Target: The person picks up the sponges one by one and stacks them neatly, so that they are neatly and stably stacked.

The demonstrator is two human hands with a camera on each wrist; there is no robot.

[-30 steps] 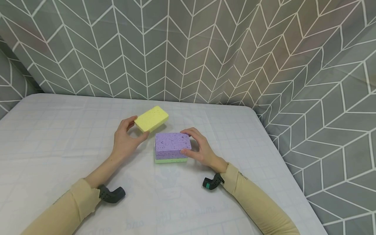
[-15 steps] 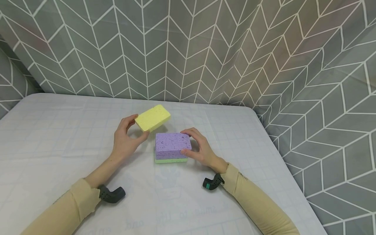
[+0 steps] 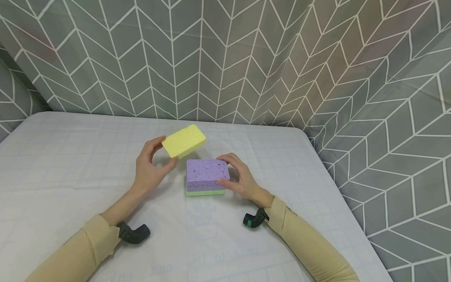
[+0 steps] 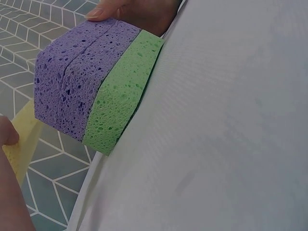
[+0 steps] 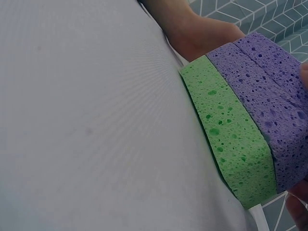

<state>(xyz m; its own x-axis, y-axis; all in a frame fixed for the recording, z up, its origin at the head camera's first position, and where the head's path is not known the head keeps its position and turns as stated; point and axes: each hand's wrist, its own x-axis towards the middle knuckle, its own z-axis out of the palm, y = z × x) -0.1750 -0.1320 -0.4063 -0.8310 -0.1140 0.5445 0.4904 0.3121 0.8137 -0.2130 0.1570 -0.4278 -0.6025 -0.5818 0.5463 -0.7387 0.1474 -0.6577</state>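
My left hand (image 3: 149, 168) pinches a yellow sponge (image 3: 184, 141) between thumb and fingers. It is held tilted, raised over the table, to the upper left of a sponge stack. That stack has two purple sponges (image 3: 207, 172) on top of a green sponge (image 3: 205, 192), which lies on the table. In the left wrist view a seam divides the purple part (image 4: 72, 77) into two layers above the green sponge (image 4: 122, 94). My right hand (image 3: 243, 178) grips the right end of the purple sponges, thumb on the near side and fingers at the far side.
A white cloth with faint printed lines and letters covers the table (image 3: 70, 164). Behind and to the right hangs a grey curtain (image 3: 183, 58) with a white chevron pattern, close to the table's edges. Each wrist wears a black camera mount (image 3: 134, 233).
The yellow sponge in my left hand has risen slightly and shifted a little to the right, its far end tipping up. My right hand and the stack stay in place.
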